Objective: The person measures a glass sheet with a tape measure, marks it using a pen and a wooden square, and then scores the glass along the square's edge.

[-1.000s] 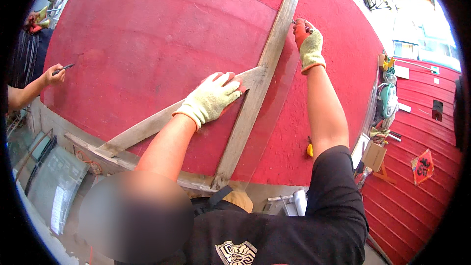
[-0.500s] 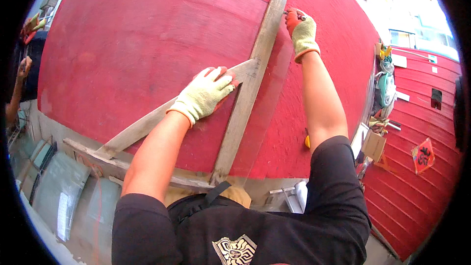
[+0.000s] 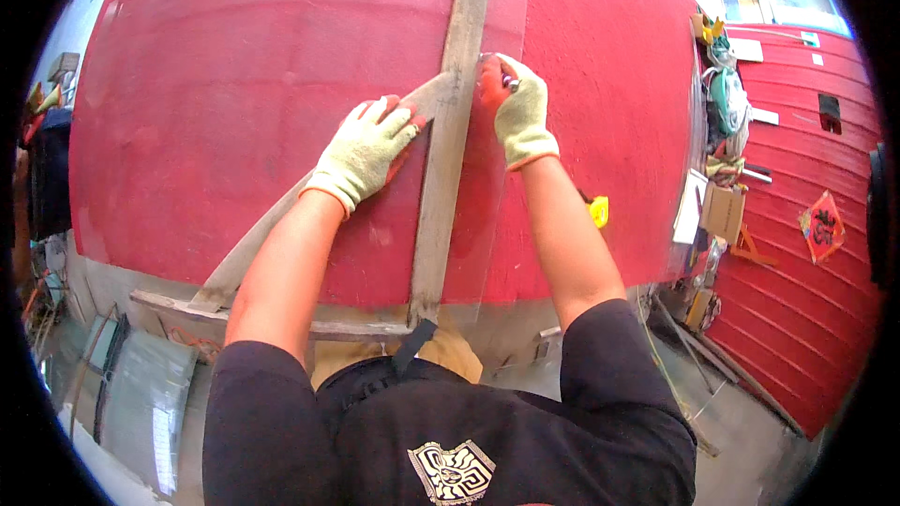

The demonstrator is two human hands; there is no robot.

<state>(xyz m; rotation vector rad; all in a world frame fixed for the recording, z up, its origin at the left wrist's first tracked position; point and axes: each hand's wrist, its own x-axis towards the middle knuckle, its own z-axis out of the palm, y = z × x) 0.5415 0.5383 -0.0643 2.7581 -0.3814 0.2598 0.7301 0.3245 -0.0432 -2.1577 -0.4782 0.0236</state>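
A clear glass sheet (image 3: pixel 281 28) lies flat on the large red tabletop (image 3: pixel 600 56). Across it rests a wooden set square (image 3: pixel 439 215), with a long straight bar and a slanting brace. My left hand (image 3: pixel 364 152), in a pale yellow glove with red-orange finger coating, is spread flat on the brace, near where it meets the bar. On the bar's right side, my gloved right hand (image 3: pixel 521 117) is closed around a slim glass cutter (image 3: pixel 510 82). Only the cutter's upper end shows; its tip is hidden by the fingers.
A yellow tape measure (image 3: pixel 598 212) sits on the tabletop right of my right forearm. Glass panes (image 3: pixel 145 403) lean at the lower left. A cardboard box (image 3: pixel 724 212) and a green bundle (image 3: pixel 727 98) stand beyond the right edge, before a red ribbed panel (image 3: pixel 797 319).
My right hand has come toward me along the bar with the glass cutter. My left hand stays pressed on the brace. The view has shifted, and the tape measure shows more fully.
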